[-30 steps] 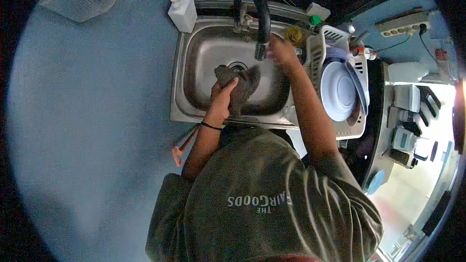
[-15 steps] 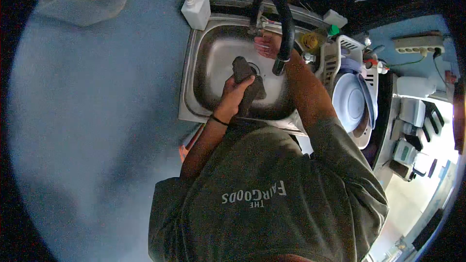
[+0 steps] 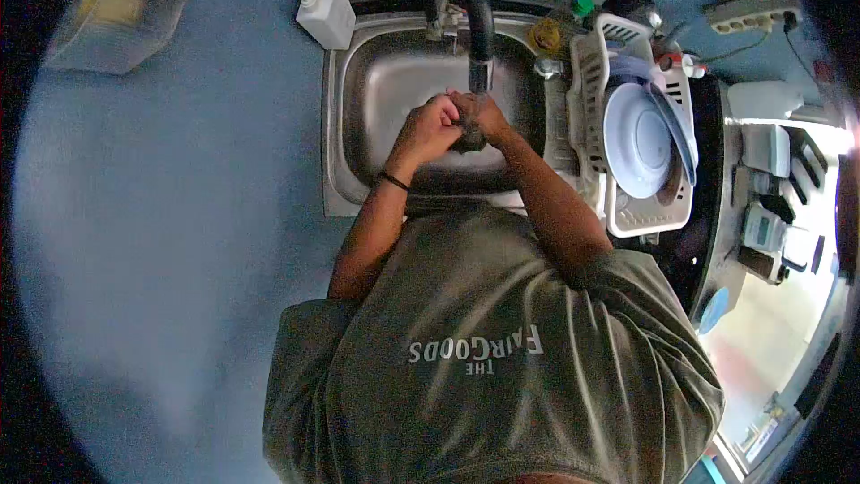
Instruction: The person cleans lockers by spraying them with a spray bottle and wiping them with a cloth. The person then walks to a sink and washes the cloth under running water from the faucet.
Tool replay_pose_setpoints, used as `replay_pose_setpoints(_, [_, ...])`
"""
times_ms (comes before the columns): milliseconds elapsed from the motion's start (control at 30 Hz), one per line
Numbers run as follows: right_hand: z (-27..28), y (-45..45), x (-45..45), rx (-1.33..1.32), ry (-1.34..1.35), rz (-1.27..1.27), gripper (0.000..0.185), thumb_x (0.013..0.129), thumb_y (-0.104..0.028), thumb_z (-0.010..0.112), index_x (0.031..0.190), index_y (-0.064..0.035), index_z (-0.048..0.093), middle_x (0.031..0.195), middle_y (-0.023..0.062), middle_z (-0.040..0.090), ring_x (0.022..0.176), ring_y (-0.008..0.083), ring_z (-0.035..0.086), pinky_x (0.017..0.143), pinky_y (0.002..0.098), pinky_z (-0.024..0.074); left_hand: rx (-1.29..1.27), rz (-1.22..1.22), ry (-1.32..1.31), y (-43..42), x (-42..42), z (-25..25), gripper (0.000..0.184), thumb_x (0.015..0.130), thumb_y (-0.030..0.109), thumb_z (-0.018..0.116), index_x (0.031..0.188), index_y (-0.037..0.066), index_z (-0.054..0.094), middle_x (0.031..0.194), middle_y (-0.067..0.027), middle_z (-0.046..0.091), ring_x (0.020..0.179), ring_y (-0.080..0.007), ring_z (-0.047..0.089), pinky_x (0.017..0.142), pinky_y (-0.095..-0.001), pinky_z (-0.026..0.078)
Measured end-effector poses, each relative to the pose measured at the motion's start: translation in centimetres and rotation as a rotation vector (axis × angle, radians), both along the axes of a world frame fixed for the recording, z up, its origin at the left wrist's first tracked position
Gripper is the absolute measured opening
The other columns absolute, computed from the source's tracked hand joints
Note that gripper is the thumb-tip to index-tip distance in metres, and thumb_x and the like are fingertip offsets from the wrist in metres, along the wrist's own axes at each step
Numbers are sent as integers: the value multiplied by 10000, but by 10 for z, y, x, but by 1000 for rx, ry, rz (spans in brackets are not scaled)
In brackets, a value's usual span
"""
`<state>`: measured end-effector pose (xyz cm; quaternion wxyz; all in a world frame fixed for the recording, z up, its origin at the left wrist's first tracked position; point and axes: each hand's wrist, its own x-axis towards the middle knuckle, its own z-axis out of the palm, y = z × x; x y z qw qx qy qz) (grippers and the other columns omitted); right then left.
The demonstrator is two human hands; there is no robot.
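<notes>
Below the end of the black faucet, both hands are close together over the steel sink. My left hand, with a black band at its wrist, is closed on a dark grey cloth. From the other side my right hand grips the same cloth, bunched up between the hands. Parts of the fingers are hidden by the cloth and the faucet end. The drain is out of sight beneath the hands.
A white pump bottle stands at the sink's back left corner. On the right, a white dish rack holds a pale plate and other dishes. A power strip is farther right, and a clear container sits upper left.
My right hand has come away from the faucet area and down onto the cloth. The cloth, hanging from my left hand before, is now bunched between both hands under the faucet end.
</notes>
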<state>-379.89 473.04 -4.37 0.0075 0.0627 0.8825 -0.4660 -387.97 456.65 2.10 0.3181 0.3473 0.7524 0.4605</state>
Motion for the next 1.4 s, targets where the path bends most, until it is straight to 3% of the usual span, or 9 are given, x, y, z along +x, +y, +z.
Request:
replay_pose_setpoints(133, [32,-28,2,159,-38,-396,324,928,-341,526,964,-51,666,969,206,662,829,376,641,748,437,525,5,230,-307,-24,8,-9,397,715,32,613,1098,34,505,763,-41,542,699,-155,539,634,-318,458])
replay_pose_setpoints(267, [93,-54,3,494,467,-251,235,951,-287,519,1007,-96,643,801,166,563,744,385,607,629,485,480,-54,109,-678,-49,9,-45,415,726,43,590,1138,4,556,782,-10,540,709,-135,523,641,-294,447])
replay_pose_setpoints(500, [132,-49,4,583,246,-396,242,938,-311,536,932,-93,642,839,155,568,760,377,603,664,463,505,196,165,-888,-37,20,9,297,688,187,712,941,37,670,867,-23,624,789,-183,567,742,-305,430])
replay_pose_setpoints(600, [124,-45,16,767,309,-289,232,925,-304,551,908,-92,645,852,134,588,762,341,591,651,437,505,77,178,644,-40,16,9,342,659,208,747,965,71,678,898,-59,642,950,-261,560,934,-427,358])
replay_pose_setpoints(700, [146,-51,23,929,420,-221,198,908,-268,569,880,-92,654,860,110,612,742,287,574,623,397,505,36,234,919,-53,20,45,369,647,224,771,964,72,658,934,-90,644,1076,-305,501,1027,-530,215])
replay_pose_setpoints(967, [131,-45,28,610,320,-298,358,934,-404,467,887,-103,654,860,169,651,742,378,639,667,465,511,-128,252,602,-66,7,34,445,712,154,735,1072,52,494,954,-221,630,863,-427,602,723,-486,476])
replay_pose_setpoints(1067, [158,-49,22,1014,377,-133,223,928,-226,542,821,-48,624,746,135,603,697,312,627,473,447,423,-175,250,597,-68,10,19,437,737,142,724,1089,68,476,958,-225,633,845,-432,608,690,-497,484])
replay_pose_setpoints(1200, [79,-27,-4,492,305,-170,246,931,-213,521,836,10,563,732,203,598,692,373,616,570,489,433,-159,196,654,-61,29,53,391,782,158,699,1085,90,461,928,-205,635,806,-410,623,662,-505,483])
replay_pose_setpoints(1400, [127,-48,10,194,-68,-281,294,930,-279,525,987,9,512,818,264,616,808,435,615,683,471,480,-249,193,736,-45,44,86,403,791,209,707,1079,83,454,854,-171,656,777,-371,647,614,-464,504])
